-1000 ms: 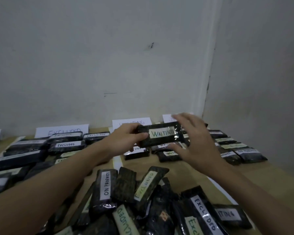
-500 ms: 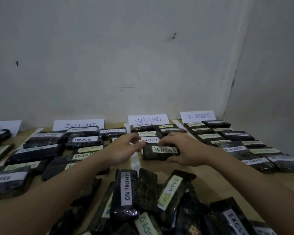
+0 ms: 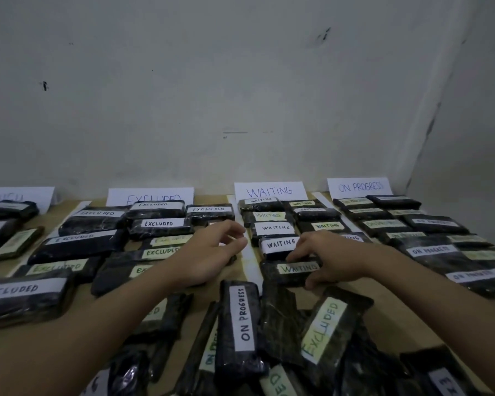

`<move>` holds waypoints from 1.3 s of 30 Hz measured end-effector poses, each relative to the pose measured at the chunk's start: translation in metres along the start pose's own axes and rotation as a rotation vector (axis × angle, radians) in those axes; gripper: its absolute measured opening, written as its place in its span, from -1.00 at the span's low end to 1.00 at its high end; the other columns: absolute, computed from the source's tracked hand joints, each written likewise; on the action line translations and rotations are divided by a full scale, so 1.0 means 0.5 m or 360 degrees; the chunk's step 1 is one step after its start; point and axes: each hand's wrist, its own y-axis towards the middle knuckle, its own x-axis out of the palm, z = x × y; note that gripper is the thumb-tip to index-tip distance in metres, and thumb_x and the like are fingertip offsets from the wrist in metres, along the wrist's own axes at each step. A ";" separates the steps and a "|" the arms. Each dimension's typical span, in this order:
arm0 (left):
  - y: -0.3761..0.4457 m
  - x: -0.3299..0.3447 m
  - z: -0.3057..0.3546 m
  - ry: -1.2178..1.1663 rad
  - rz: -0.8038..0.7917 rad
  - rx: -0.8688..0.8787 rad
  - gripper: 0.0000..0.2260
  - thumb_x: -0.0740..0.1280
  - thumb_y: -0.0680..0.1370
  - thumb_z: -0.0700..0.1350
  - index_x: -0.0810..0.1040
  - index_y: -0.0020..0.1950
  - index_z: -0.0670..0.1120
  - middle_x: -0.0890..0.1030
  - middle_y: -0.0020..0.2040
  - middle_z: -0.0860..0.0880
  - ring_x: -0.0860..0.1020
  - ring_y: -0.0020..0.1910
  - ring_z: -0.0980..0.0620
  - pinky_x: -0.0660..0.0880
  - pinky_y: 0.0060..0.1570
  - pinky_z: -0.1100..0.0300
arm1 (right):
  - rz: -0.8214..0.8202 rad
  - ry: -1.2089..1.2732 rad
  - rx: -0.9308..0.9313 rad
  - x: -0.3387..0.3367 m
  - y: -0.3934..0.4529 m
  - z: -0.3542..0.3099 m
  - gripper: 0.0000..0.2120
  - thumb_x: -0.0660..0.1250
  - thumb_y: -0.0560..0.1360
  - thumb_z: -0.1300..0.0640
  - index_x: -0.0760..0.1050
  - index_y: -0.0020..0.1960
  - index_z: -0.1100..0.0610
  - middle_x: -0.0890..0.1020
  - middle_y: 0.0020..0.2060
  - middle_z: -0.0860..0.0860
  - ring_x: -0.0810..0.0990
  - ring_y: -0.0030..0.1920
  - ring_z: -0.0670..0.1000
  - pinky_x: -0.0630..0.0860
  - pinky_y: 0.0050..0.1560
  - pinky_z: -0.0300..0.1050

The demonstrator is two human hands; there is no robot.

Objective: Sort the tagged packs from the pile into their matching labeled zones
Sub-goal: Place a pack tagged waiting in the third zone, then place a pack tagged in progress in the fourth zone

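Grey walls behind a table (image 3: 389, 318) of filled rows; right hand (image 3: 330, 258) pinches a WAITING pack (image 3: 290, 271) in its zone, left hand (image 3: 212, 252) loosely curled, empty; six-o'clock pile (image 3: 269, 338) remains.

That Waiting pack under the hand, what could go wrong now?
1. The right hand grips the Waiting pack close to the pile; pulling back might drag it askew.
2. It lies near the white strip marking the Excluded side, so a nudge from the left hand could push it across.
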 end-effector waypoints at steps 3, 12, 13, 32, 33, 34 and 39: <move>-0.004 -0.003 0.002 -0.0017 -0.0010 0.0014 -0.76 0.19 0.59 -0.04 0.45 0.24 0.00 0.52 0.08 0.11 0.48 0.03 0.23 0.38 -0.10 0.40 | 0.0134 0.0384 -0.0065 -0.023 -0.012 -0.027 -0.66 0.37 0.47 0.01 0.51 0.24 -0.07 0.55 0.09 -0.14 0.50 0.05 -0.17 0.43 0.08 -0.24; -0.041 -0.020 0.010 -0.0056 0.0013 0.0050 -0.82 0.22 0.58 -0.10 0.51 0.16 -0.01 0.57 0.06 0.06 0.52 0.07 0.13 0.40 -0.07 0.42 | -0.0170 0.0611 -0.0130 -0.020 -0.026 -0.092 -0.55 0.43 0.42 0.13 0.45 0.27 -0.05 0.57 0.01 -0.08 0.54 0.07 -0.09 0.49 0.17 -0.08; -0.047 -0.024 0.012 -0.0091 0.0013 0.0044 -0.82 0.22 0.58 -0.10 0.52 0.15 -0.01 0.58 0.07 0.04 0.53 0.08 0.13 0.42 -0.07 0.39 | -0.0137 0.0651 -0.0136 -0.027 -0.032 -0.090 -0.58 0.45 0.40 0.14 0.48 0.23 -0.06 0.58 -0.02 -0.07 0.55 0.03 -0.08 0.51 0.14 -0.06; -0.241 -0.098 0.114 -0.1256 0.0198 0.0026 -0.78 0.21 0.58 -0.20 0.56 0.14 -0.23 0.65 -0.02 -0.17 0.65 -0.23 0.05 0.57 -0.34 0.26 | 0.1453 0.1557 -0.0335 -0.040 -0.203 -0.260 -0.65 0.40 0.31 0.53 0.61 -0.16 0.09 0.55 0.04 0.07 0.63 0.01 0.00 0.56 0.04 -0.21; -0.256 -0.100 0.114 -0.1227 0.0257 0.0053 -0.81 0.22 0.57 -0.22 0.57 0.11 -0.21 0.65 -0.06 -0.15 0.65 -0.23 0.06 0.60 -0.31 0.23 | 0.1409 0.1623 -0.0326 -0.027 -0.210 -0.273 -0.64 0.38 0.32 0.54 0.61 -0.09 0.12 0.55 0.05 0.07 0.63 0.02 -0.01 0.56 0.05 -0.22; -0.271 -0.101 0.112 -0.1193 0.0305 0.0077 -0.83 0.22 0.57 -0.23 0.58 0.08 -0.19 0.66 -0.10 -0.13 0.65 -0.23 0.06 0.61 -0.29 0.20 | 0.1374 0.1690 -0.0329 -0.016 -0.217 -0.289 -0.63 0.37 0.33 0.54 0.60 -0.04 0.13 0.57 0.05 0.05 0.64 0.01 0.00 0.56 0.04 -0.22; -0.329 -0.101 0.103 -0.0969 0.0426 0.0139 -0.85 0.25 0.56 -0.24 0.61 -0.01 -0.11 0.64 -0.16 -0.05 0.61 -0.21 0.11 0.59 -0.28 0.25 | 0.1431 0.1674 -0.0227 0.031 -0.241 -0.347 -0.67 0.42 0.36 0.44 0.60 -0.04 0.05 0.61 0.02 0.00 0.66 -0.06 0.02 0.60 0.00 -0.13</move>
